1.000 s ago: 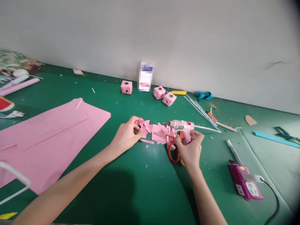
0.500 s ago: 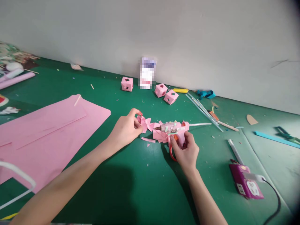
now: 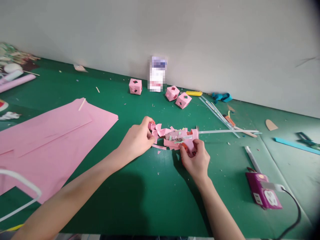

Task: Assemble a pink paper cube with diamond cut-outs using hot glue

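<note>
The left hand (image 3: pixel 137 138), nearly closed, pinches a curled pink paper piece (image 3: pixel 156 130); the right hand (image 3: pixel 198 158) wraps a glue gun (image 3: pixel 182 135), its long axis running sideways between both hands, front end toward the paper, though whether they touch is unclear.
</note>
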Action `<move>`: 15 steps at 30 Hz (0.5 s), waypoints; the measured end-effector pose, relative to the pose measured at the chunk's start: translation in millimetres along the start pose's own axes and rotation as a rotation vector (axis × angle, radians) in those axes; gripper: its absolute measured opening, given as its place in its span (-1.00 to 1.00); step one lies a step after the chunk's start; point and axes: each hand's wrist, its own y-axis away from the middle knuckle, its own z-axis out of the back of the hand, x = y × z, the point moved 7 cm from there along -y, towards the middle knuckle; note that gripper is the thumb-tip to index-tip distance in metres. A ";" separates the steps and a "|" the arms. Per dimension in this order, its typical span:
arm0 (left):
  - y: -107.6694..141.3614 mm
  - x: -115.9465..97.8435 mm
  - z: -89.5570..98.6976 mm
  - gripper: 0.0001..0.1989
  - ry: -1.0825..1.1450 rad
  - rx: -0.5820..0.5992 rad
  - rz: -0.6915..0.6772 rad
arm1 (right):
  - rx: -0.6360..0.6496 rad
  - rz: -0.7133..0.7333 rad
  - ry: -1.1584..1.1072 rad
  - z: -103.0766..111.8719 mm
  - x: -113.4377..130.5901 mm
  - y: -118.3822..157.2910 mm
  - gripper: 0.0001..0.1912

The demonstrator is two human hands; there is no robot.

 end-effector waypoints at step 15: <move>-0.5 1.7 -2.7 -0.66 0.009 0.012 -0.007 | -0.015 0.007 0.017 1.7 1.9 -1.0 -0.62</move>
